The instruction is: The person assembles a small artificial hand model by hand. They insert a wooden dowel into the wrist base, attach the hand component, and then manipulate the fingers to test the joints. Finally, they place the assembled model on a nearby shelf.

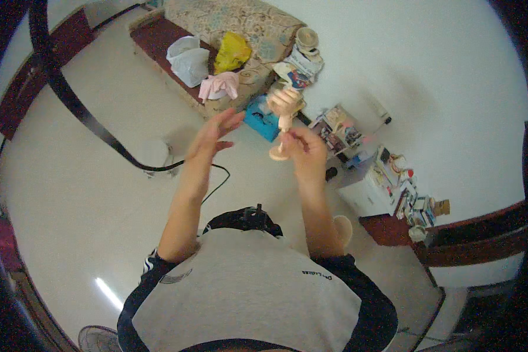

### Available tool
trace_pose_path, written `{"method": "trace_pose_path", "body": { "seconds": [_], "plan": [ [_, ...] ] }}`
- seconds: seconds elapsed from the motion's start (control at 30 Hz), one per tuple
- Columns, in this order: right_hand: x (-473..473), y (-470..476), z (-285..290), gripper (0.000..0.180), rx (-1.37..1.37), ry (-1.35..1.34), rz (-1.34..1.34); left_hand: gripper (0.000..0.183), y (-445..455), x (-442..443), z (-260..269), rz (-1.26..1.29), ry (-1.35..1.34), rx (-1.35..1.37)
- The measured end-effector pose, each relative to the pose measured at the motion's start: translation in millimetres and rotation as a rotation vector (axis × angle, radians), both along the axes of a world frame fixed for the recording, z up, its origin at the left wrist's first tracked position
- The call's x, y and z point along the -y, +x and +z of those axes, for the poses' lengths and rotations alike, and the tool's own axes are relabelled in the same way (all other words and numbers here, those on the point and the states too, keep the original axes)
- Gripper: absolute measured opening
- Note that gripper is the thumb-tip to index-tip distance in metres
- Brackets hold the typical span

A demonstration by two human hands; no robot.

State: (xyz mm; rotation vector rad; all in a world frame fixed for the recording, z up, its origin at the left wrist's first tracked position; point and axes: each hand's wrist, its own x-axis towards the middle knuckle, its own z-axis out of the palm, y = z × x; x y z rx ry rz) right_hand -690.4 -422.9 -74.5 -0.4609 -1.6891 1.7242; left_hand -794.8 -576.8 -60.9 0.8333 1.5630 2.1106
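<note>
A pale wooden hand model (285, 105) stands upright on a thin stem with a round base (279, 153). My right hand (309, 148) pinches the stem just above this base, holding the model up in front of me. Its carved fingers look curled and slightly blurred. To the left, my left hand (211, 137) is raised with fingers apart and holds nothing. A gap separates it from the model.
Beyond my hands is a patterned sofa (251, 20) bearing a white plastic bag (188, 61), a yellow bag (233, 52) and pink cloth (220, 86). A blue bag (262, 119) lies beside it. At right stands a cluttered white cabinet (363, 196). A black cable (101, 132) crosses the left side.
</note>
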Motion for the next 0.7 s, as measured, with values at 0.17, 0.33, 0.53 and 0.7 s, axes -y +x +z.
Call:
{"method": "trace_pose_path", "body": {
  "seconds": [0.17, 0.33, 0.53, 0.7],
  "plan": [
    [-25.8, -2.2, 1.3, 0.020, -0.048, -0.021, -0.172, 0.046, 16.4, 22.0, -4.5, -0.015, -0.061, 0.008],
    [-32.3, -3.4, -1.3, 0.022, -0.187, 0.005, -0.152, 0.041, 28.1, 25.3, -16.7, -0.117, -0.109, 0.025],
    [-23.8, -0.7, 6.5, 0.021, -0.286, -0.060, -0.251, 0.044, 39.7, 22.7, -17.0, -0.166, -0.104, -0.013],
    [-19.4, 4.9, 6.1, 0.019, -0.322, -0.064, -0.272, 0.049, 45.2, 14.9, -17.4, -0.149, -0.101, -0.039]
  ]
}}
